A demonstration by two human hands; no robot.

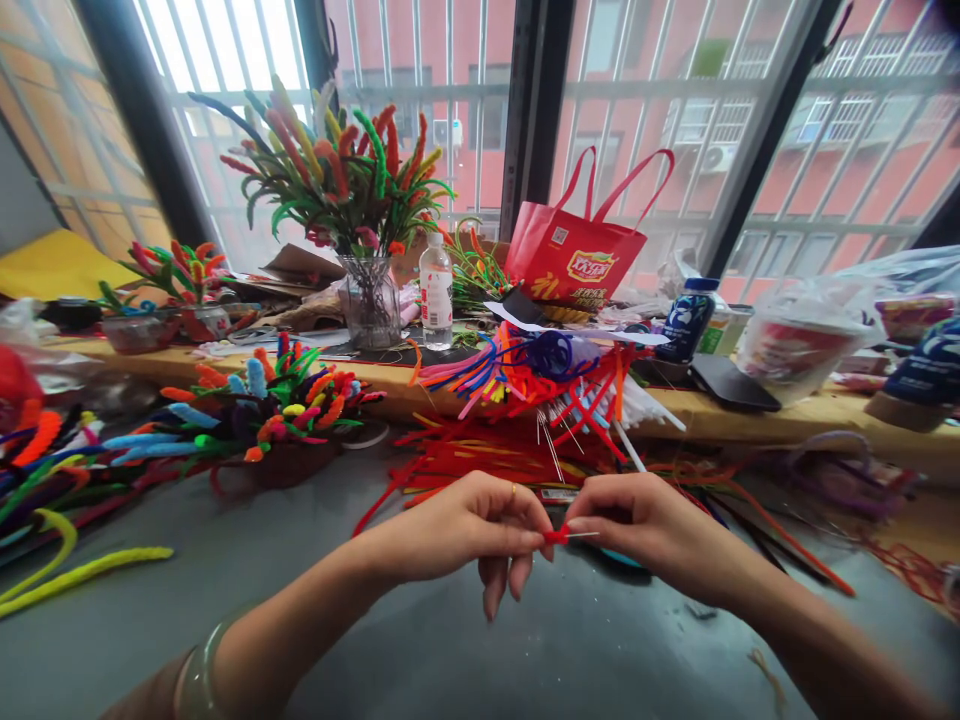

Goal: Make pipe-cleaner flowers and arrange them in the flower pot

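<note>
My left hand pinches a small piece of red pipe cleaner between thumb and forefinger, its other fingers hanging loosely below. From the right, my right hand closes thumb and forefinger on the same red piece. A thin pale wire end sticks out of it towards my right palm. Just beyond my hands lies a pile of red pipe cleaners, with several thin metal wires standing out over it. A dark object with a blue edge is partly hidden under my right hand.
Bunches of colourful pipe cleaners lie on the left of the grey table. Along the wooden ledge stand a glass vase of pipe-cleaner flowers, a clear bottle, a red bag and a blue bottle.
</note>
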